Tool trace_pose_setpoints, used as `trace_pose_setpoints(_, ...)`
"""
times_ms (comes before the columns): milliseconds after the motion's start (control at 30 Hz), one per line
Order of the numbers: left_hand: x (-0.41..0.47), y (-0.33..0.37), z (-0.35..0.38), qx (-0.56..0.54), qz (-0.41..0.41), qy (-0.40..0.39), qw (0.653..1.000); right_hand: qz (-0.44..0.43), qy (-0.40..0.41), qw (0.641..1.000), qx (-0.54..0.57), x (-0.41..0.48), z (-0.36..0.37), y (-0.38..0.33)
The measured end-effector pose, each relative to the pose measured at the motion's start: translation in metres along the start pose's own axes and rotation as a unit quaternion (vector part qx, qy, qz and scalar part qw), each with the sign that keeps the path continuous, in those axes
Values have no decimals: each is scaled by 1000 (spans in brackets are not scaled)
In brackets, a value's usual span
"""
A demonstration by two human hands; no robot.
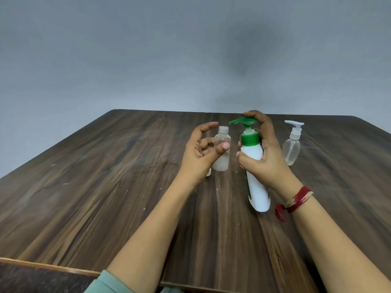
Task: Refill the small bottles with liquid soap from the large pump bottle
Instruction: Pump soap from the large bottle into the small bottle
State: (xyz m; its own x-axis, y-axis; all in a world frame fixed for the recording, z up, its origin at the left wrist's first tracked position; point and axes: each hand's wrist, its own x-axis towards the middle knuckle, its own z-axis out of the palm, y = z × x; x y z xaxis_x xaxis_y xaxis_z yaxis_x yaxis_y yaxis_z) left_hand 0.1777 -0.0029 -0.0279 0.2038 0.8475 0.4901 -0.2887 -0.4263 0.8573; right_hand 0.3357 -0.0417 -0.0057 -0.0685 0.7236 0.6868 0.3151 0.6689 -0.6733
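Note:
My right hand grips the large white pump bottle round its neck, with the forefinger lying on the green pump head. The bottle is tilted, base toward me, and its nozzle points left toward the small clear bottle. That bottle stands uncapped with white liquid in its lower part. My left hand holds it, thumb across its front and curled fingers at its left side; the forefinger stays off it, above.
A second small clear bottle with a white pump stands at the right on the dark wooden table. A small pale thing peeks out under my left hand. The table's near edge is close to me.

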Motion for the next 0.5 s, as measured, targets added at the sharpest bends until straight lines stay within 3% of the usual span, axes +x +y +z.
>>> trace_pose_setpoints(233,0,-1,1,-10,-17,1,1000,18,-9,1000,7,-1,2,2)
trace_pose_setpoints(367,2,6,-1,-132,-83,32,987,27,4,999,44,1,3,2)
trace_pose_setpoints(500,3,7,-4,-166,-90,36,981,26,25,994,102,1,1,0)
